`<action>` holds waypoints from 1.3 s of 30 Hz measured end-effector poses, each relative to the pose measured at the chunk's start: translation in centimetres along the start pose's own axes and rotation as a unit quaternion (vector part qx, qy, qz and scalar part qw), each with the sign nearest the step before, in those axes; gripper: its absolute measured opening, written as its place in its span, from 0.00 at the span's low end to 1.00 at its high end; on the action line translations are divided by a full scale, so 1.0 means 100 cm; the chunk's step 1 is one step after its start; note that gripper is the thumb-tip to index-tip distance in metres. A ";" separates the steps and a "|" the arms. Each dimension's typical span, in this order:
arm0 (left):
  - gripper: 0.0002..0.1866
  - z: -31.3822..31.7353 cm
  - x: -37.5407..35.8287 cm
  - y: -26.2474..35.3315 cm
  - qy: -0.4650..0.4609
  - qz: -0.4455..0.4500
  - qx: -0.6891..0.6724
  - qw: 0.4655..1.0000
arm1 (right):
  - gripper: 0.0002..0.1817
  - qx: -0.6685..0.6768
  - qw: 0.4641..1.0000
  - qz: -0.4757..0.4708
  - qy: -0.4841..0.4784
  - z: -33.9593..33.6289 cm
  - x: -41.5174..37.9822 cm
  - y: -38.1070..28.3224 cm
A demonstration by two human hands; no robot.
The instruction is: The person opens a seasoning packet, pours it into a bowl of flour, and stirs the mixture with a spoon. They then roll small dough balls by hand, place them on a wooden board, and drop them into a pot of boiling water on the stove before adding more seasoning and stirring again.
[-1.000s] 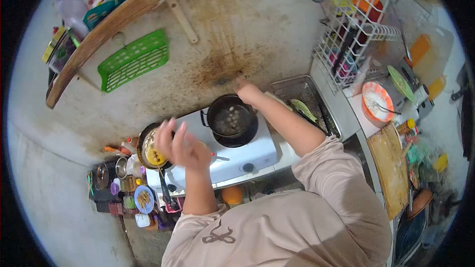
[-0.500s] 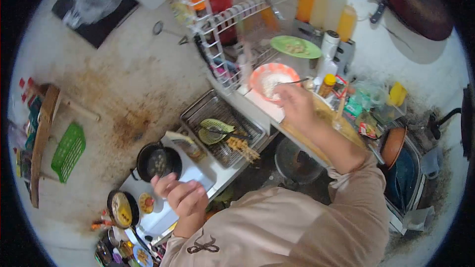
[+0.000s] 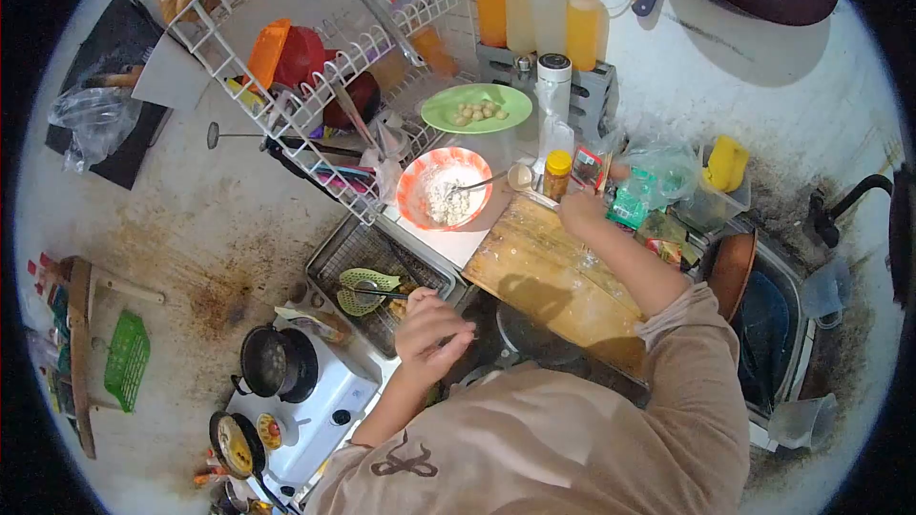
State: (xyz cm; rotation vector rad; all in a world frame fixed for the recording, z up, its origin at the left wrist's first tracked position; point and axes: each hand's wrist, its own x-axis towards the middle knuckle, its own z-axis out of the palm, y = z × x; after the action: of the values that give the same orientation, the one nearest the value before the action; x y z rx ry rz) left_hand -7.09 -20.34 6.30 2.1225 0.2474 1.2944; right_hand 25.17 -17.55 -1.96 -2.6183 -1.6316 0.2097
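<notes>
My right hand [image 3: 583,216] is at the back edge of the wooden cutting board [image 3: 544,262], fingers curled downward and close together. Beside its fingertips lie a thin, pale strip [image 3: 542,199] and a jar with a yellow lid [image 3: 557,175]; whether the hand grips anything is hidden. My left hand [image 3: 431,332] hovers before the tray, fingers loosely bent and apart, holding nothing visible. Behind it, a green slotted strainer [image 3: 359,298] and a dark-handled utensil rest on the wire tray [image 3: 329,253]. An orange-and-white bowl [image 3: 412,186] holds white floury pieces and a spoon [image 3: 477,184].
A green plate [image 3: 515,113] carries several small balls. On the left, a black pot [image 3: 301,362] and a frying pan [image 3: 222,448] sit on the white stove [image 3: 324,407]. At right are a sink [image 3: 800,362] and packets. A dish rack [image 3: 224,67] stands at the back.
My right hand has left the bowl and moved right to the cutting board's back edge. My left hand has moved right, away from the pot, toward the tray. The view has shifted.
</notes>
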 end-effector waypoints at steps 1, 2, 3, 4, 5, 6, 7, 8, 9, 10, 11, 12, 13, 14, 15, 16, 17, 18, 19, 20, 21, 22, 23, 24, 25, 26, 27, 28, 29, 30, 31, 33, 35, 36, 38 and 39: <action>0.05 0.002 0.001 -0.002 -0.004 -0.019 -0.019 1.000 | 0.15 0.025 1.000 0.011 -0.006 -0.002 0.000 -0.003; 0.05 0.002 0.002 -0.005 -0.012 -0.014 -0.017 1.000 | 0.15 0.035 0.999 0.011 0.011 -0.001 0.001 -0.003; 0.05 0.001 0.002 -0.008 -0.021 -0.009 -0.015 1.000 | 0.15 0.045 0.999 0.011 0.028 0.002 0.002 -0.004; 0.05 0.000 0.002 -0.011 -0.030 -0.003 -0.014 0.999 | 0.14 0.055 0.997 0.013 0.045 0.005 0.003 -0.004; 0.05 -0.002 0.000 -0.015 -0.031 -0.009 -0.018 0.999 | 0.14 0.075 0.996 0.014 0.038 0.013 0.007 -0.002; 0.05 -0.005 0.000 -0.020 -0.032 -0.012 -0.024 0.999 | 0.14 0.093 0.995 0.016 0.035 0.018 0.014 0.002; 0.05 -0.006 0.000 -0.024 -0.031 -0.016 -0.031 0.999 | 0.14 0.110 0.993 0.018 0.031 0.022 0.019 0.008; 0.05 -0.008 0.000 -0.029 -0.031 -0.017 -0.036 0.999 | 0.13 0.127 0.989 0.021 0.066 0.018 0.012 0.011; 0.05 -0.009 0.001 -0.033 -0.030 -0.018 -0.041 0.999 | 0.11 0.142 0.984 0.023 0.103 0.012 -0.003 0.013; 0.05 -0.011 0.001 -0.036 -0.028 -0.019 -0.046 0.998 | 0.10 0.155 0.978 0.023 0.139 0.009 -0.018 0.015; 0.04 -0.014 0.003 -0.038 -0.037 -0.019 -0.047 0.998 | 0.09 0.162 0.973 0.029 0.161 0.010 -0.029 0.019; 0.04 -0.016 0.006 -0.040 -0.045 -0.019 -0.046 0.998 | 0.08 0.168 0.968 0.033 0.184 0.013 -0.042 0.024; 0.04 -0.017 0.008 -0.042 -0.052 -0.021 -0.045 0.997 | 0.08 0.186 0.970 0.036 0.154 0.017 -0.054 0.029; 0.04 -0.018 0.010 -0.046 -0.052 -0.019 -0.055 0.997 | 0.08 0.205 0.970 0.039 0.123 0.021 -0.066 0.033; 0.04 -0.018 0.011 -0.050 -0.056 -0.025 -0.059 0.996 | 0.08 0.217 0.970 0.019 0.110 0.027 -0.075 0.036; 0.04 -0.017 0.011 -0.055 -0.060 -0.032 -0.064 0.996 | 0.08 0.230 0.969 0.000 0.095 0.036 -0.083 0.038; 0.04 -0.017 0.012 -0.058 -0.065 -0.039 -0.069 0.995 | 0.08 0.243 0.967 -0.019 0.080 0.037 -0.090 0.036; 0.04 -0.016 0.014 -0.061 -0.079 -0.044 -0.073 0.993 | 0.08 0.207 0.974 -0.020 0.090 0.038 -0.094 0.033; 0.04 -0.015 0.015 -0.063 -0.091 -0.043 -0.077 0.992 | 0.07 0.172 0.980 -0.021 0.099 0.040 -0.096 0.027; 0.04 -0.013 0.016 -0.066 -0.102 -0.041 -0.080 0.991 | 0.07 0.136 0.984 -0.022 0.109 0.036 -0.097 0.017; 0.04 -0.011 0.018 -0.068 -0.114 -0.039 -0.082 0.989 | 0.06 0.084 0.982 -0.033 0.168 0.022 -0.099 0.003; 0.04 -0.011 0.021 -0.068 -0.115 -0.025 -0.086 0.989 | 0.06 0.032 0.972 -0.044 0.227 0.002 -0.102 -0.014; 0.04 -0.010 0.024 -0.071 -0.112 -0.016 -0.088 0.990 | 0.06 -0.020 0.957 -0.055 0.284 -0.011 -0.098 -0.028; 0.04 -0.010 0.024 -0.074 -0.110 -0.009 -0.090 0.990 | 0.06 -0.030 0.962 -0.060 0.265 -0.014 -0.088 -0.037; 0.04 -0.010 0.023 -0.077 -0.108 -0.005 -0.092 0.990 | 0.06 -0.039 0.967 -0.065 0.243 -0.017 -0.077 -0.045; 0.04 -0.012 0.022 -0.080 -0.111 -0.018 -0.095 0.989 | 0.06 -0.047 0.972 -0.070 0.220 -0.020 -0.065 -0.052; 0.04 -0.014 0.022 -0.083 -0.111 -0.019 -0.097 0.989 | 0.06 -0.054 0.975 -0.081 0.199 -0.023 -0.052 -0.062; 0.04 -0.017 0.022 -0.084 -0.112 -0.020 -0.099 0.989 | 0.07 -0.061 0.978 -0.093 0.177 -0.028 -0.038 -0.072; 0.05 -0.020 0.021 -0.086 -0.112 -0.022 -0.100 0.988 | 0.07 -0.067 0.980 -0.105 0.155 -0.031 -0.025 -0.077; 0.05 -0.023 0.018 -0.089 -0.106 -0.026 -0.103 0.989 | 0.07 -0.073 0.982 -0.107 0.140 -0.025 -0.006 -0.074; 0.04 -0.026 0.015 -0.092 -0.100 -0.030 -0.105 0.989 | 0.08 -0.080 0.983 -0.109 0.125 -0.010 0.019 -0.066; 0.04 -0.034 0.012 -0.095 -0.087 -0.031 -0.102 0.990 | 0.08 -0.092 0.984 -0.111 0.101 0.014 0.046 -0.056; 0.04 -0.045 0.010 -0.097 -0.075 -0.028 -0.091 0.993 | 0.08 -0.104 0.985 -0.109 0.081 0.017 0.060 -0.053; 0.04 -0.050 0.008 -0.098 -0.068 -0.037 -0.087 0.993 | 0.09 -0.115 0.986 -0.109 0.048 0.012 0.059 -0.056; 0.04 -0.058 0.004 -0.098 -0.057 -0.060 -0.079 0.993 | 0.09 -0.127 0.980 -0.144 0.046 0.014 0.062 -0.056; 0.04 -0.061 0.002 -0.098 -0.059 -0.060 -0.076 0.994 | 0.09 -0.132 0.977 -0.160 0.044 0.014 0.062 -0.058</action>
State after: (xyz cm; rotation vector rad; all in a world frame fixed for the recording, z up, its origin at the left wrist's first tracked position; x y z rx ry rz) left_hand -10.64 -10.01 2.49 2.0155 0.2154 1.0805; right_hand 22.54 -9.48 -3.23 -2.4374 -2.1437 -0.1459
